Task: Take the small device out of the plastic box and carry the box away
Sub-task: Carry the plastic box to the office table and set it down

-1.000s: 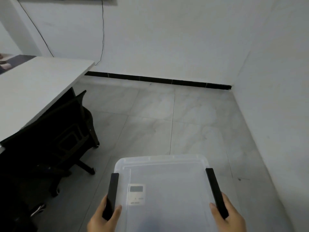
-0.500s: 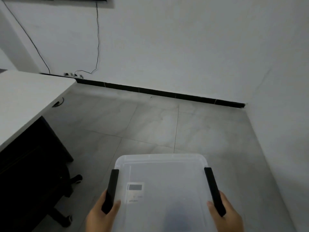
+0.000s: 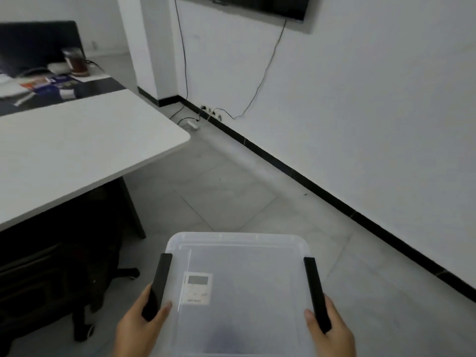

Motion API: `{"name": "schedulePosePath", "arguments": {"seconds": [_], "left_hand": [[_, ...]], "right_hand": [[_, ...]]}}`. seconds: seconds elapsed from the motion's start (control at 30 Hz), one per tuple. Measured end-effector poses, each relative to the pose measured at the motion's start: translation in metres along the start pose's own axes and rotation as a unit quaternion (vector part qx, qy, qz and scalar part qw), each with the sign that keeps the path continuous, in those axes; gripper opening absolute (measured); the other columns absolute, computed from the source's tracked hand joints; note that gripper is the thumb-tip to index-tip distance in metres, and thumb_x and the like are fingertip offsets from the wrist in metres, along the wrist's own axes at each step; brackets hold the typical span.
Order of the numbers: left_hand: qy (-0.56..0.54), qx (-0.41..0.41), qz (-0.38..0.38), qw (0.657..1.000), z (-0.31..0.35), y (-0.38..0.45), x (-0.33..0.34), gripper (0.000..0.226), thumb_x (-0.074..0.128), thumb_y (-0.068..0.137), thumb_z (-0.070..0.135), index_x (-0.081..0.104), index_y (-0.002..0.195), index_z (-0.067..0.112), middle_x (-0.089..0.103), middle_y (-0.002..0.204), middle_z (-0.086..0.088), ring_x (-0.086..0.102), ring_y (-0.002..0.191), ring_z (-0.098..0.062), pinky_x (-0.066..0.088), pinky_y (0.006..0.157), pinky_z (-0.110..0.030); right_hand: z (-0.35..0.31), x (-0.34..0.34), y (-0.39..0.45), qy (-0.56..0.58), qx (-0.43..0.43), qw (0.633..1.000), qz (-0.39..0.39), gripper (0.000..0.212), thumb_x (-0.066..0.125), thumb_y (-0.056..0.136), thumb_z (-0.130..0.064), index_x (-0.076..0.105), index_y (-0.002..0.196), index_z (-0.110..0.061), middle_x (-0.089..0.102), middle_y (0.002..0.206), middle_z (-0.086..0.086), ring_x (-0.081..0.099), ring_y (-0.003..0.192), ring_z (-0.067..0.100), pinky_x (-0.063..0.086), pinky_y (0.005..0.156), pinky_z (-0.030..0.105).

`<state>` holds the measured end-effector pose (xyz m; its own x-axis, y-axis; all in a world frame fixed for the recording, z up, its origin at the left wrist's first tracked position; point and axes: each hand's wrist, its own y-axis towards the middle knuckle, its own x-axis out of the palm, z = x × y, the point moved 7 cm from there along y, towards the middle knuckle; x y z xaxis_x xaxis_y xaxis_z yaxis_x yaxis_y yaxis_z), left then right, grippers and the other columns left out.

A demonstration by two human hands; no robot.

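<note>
Filling the lower middle of the frame, the translucent plastic box [image 3: 239, 292] with rounded corners and a frosted lid is held up over the grey tiled floor [image 3: 231, 191]. Each grip is closed around a matte black side latch: the left hand [image 3: 139, 328] on the left latch [image 3: 158, 287], the right hand [image 3: 331, 331] on the right latch [image 3: 315, 292]. A small white device [image 3: 197, 288] with a grey screen shows through the lid at the box's left. A smooth white counter [image 3: 77, 150] spans the left of the frame.

Print on the small device [image 3: 197, 288], just right of the left hand [image 3: 140, 328], is too blurred to read.
</note>
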<state>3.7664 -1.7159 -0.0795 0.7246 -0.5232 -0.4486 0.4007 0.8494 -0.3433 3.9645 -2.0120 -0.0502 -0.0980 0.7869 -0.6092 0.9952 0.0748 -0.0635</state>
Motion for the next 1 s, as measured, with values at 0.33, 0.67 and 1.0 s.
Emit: {"name": "schedulePosePath", "arguments": {"seconds": [0.33, 0.67, 1.0], "left_hand": [[-0.078, -0.021, 0.154, 0.985, 0.093, 0.136, -0.022, 0.057, 0.072, 0.071, 0.009, 0.052, 0.124, 0.015, 0.063, 0.116, -0.016, 0.055, 0.105, -0.024, 0.039, 0.094, -0.038], [-0.131, -0.015, 0.323, 0.937, 0.128, 0.259, -0.111, 0.054, 0.071, 0.073, 0.011, 0.052, 0.124, 0.016, 0.064, 0.113, -0.013, 0.056, 0.101, -0.021, 0.045, 0.095, -0.041], [-0.086, -0.061, 0.396, 0.912, 0.152, 0.393, -0.199, 0.042, 0.067, 0.075, 0.013, 0.057, 0.116, 0.017, 0.062, 0.084, 0.0, 0.055, 0.08, -0.021, 0.039, 0.07, -0.031]], "right_hand": [[-0.162, 0.121, 0.176, 0.0, -0.113, 0.986, -0.119, 0.049, 0.066, 0.076, -0.009, 0.051, 0.122, -0.008, 0.061, 0.092, 0.013, 0.054, 0.085, 0.025, 0.04, 0.083, 0.032], [-0.336, 0.302, 0.26, 0.051, -0.234, 0.935, -0.262, 0.048, 0.061, 0.081, -0.015, 0.046, 0.127, -0.012, 0.061, 0.106, 0.007, 0.055, 0.092, 0.022, 0.043, 0.085, 0.031], [-0.473, 0.488, 0.296, 0.021, -0.283, 0.888, -0.361, 0.034, 0.061, 0.081, -0.013, 0.055, 0.114, -0.009, 0.057, 0.07, 0.004, 0.052, 0.065, 0.022, 0.037, 0.055, 0.026]]}}
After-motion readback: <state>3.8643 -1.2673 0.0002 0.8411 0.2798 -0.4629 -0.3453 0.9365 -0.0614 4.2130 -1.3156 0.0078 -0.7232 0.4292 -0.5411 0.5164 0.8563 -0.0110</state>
